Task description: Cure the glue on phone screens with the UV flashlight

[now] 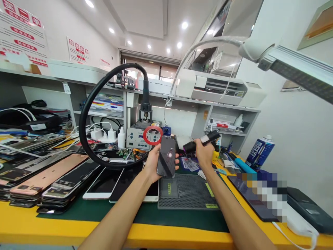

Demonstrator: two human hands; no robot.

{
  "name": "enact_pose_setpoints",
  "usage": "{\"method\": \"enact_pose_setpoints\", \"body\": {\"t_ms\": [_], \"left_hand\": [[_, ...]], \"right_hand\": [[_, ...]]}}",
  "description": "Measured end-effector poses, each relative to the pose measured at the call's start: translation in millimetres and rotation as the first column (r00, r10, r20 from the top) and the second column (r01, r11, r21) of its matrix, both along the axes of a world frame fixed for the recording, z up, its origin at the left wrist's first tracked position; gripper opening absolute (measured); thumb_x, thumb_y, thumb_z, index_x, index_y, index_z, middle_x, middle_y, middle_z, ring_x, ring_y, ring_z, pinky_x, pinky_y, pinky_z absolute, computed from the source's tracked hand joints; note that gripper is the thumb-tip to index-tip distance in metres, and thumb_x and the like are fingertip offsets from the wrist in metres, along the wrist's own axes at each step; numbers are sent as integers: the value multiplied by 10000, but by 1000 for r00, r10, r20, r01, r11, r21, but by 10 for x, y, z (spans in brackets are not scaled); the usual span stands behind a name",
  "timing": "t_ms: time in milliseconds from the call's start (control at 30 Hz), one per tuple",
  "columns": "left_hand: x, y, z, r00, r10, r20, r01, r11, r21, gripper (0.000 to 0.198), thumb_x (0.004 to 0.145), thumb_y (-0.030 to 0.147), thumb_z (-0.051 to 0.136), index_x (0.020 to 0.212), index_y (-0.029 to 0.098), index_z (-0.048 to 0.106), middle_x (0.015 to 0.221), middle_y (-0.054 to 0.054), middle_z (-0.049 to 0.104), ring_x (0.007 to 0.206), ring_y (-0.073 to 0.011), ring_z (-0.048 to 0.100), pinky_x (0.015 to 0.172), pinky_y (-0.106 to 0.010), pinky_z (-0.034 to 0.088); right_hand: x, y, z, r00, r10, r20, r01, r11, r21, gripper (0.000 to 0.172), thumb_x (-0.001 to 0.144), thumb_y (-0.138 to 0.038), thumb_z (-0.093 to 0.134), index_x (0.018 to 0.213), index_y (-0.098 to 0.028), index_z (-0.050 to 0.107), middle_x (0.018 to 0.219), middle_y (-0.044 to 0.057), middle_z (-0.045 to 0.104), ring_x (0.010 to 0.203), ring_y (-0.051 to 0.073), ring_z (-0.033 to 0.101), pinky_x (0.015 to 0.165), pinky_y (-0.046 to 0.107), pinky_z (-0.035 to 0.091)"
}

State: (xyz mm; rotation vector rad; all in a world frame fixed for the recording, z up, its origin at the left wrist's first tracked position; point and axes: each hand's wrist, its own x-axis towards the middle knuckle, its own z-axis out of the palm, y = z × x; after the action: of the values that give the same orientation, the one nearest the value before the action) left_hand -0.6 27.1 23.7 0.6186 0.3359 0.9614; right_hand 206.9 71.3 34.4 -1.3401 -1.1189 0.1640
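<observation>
My left hand (153, 163) is wrapped around a dark smartphone (167, 157), held upright with its glossy face toward me. Light reflects off that face. In my right hand (204, 154) is a black flashlight (207, 138), gripped around its barrel. Its head points left toward the phone and shows a purple glow at the rim. The two things are apart. Below them on the green mat (182, 220) lies a grey perforated pad (187, 187). A roll of red tape (153, 135) stands just behind the phone.
Stacks of phone screens (49, 177) fill the left side. White-framed tablets (102, 184) lie beside the pad. A hot-air station (139, 135) with a looping black hose (85, 114) stands behind. At right are a spray can (260, 151) and a dark tablet (252, 198). A lamp (299, 66) hangs overhead.
</observation>
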Motion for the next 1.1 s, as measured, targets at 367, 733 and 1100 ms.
{"method": "enact_pose_setpoints", "body": {"t_ms": [367, 733, 1100], "left_hand": [[242, -89, -100, 991, -78, -109, 80, 997, 14, 623, 987, 579, 364, 1004, 62, 711, 932, -178, 703, 731, -269, 687, 705, -447, 592], [248, -158, -16, 986, -110, -124, 110, 994, -6, 708, 980, 635, 325, 1074, 52, 716, 841, -181, 715, 626, -274, 698, 623, -409, 580], [263, -75, -135, 991, -54, -124, 57, 998, 17, 678, 956, 646, 391, 1039, 61, 724, 997, -181, 708, 746, -278, 696, 704, -441, 597]], "right_hand": [[-285, -631, 143, 1000, -4, -19, 13, 843, 538, 202, 781, -361, 676, 752, -170, 621, 739, 23, 622, 732, 168, 613, 747, 309, 525], [-387, -832, 229, 904, 364, -226, -245, 872, 424, 176, 771, -286, 759, 819, -206, 609, 729, -5, 637, 485, 100, 538, 384, 208, 440], [-172, -682, 387, 441, 528, -726, -591, 780, 208, 231, 661, -293, 638, 700, -204, 428, 576, -46, 469, 408, 60, 352, 330, 179, 340]]}}
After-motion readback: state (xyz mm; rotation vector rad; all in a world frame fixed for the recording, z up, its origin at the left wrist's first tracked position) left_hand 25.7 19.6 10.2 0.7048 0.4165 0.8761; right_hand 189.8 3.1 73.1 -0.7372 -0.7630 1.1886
